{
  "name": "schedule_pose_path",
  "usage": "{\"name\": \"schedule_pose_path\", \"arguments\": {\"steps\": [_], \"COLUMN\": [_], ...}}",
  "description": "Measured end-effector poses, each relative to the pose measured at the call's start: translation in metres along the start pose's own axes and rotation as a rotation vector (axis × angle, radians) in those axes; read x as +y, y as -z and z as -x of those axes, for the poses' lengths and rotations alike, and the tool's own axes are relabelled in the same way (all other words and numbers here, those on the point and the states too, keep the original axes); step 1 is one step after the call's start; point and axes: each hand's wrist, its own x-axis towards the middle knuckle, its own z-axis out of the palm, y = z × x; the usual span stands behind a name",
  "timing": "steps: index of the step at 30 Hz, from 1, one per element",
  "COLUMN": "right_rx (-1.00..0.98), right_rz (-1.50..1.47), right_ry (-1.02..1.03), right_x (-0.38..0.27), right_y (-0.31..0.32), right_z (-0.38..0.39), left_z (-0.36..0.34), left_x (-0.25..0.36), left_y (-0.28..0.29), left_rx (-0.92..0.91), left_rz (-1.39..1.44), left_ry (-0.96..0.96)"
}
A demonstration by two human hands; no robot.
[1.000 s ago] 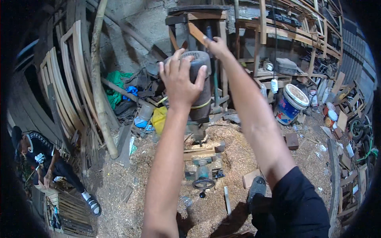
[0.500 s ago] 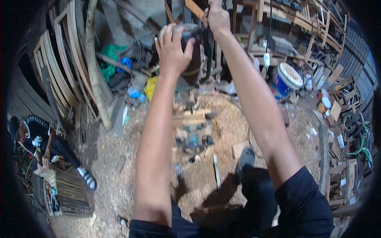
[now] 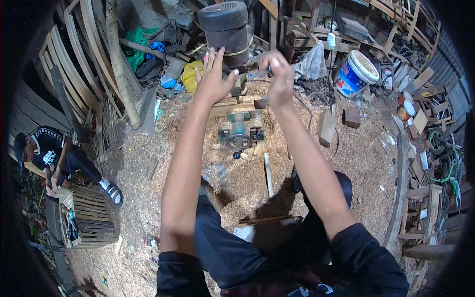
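Observation:
My left hand is raised with its fingers spread, holding nothing. It is just before the lower part of a dark cylindrical motor, at the near side of a machine. My right hand is raised to the right of the motor with its fingers curled. A small dark bit shows at its fingers, but I cannot make out what is in them. Below my hands a strip of wood lies across the machine, behind a green vise. A round handwheel with a black knob sits at the vise's near side.
Wood shavings cover the ground. At the right stand a white and blue bucket and wooden blocks. A seated person is at the left beside a slatted wooden crate. A pole and curved wooden pieces lean behind.
My left hand has come down off the motor's top and toward me. My right hand has dropped from high at the upper edge. The view has tilted, so the motor shows more fully.

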Motion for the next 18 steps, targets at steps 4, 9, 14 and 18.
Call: {"name": "schedule_pose_path", "arguments": {"steps": [4,9,14,18], "right_rx": [0.033,-0.107,-0.270,-0.123], "right_rz": [-0.144,0.108,0.742,1.553], "right_ry": [-0.018,-0.554,-0.408,-0.204], "right_x": [-0.007,-0.039,-0.029,-0.020], "right_y": [0.004,0.021,0.003,-0.009], "right_z": [0.053,0.057,0.051,0.047], "left_z": [0.039,0.098,0.138,0.172], "left_x": [-0.031,-0.058,-0.089,-0.108], "left_y": [-0.036,-0.088,-0.110,-0.155], "left_rx": [-0.182,-0.234,-0.494,-0.551], "left_rz": [0.161,0.386,0.454,0.155], "left_ry": [0.160,0.329,0.368,0.463]}}
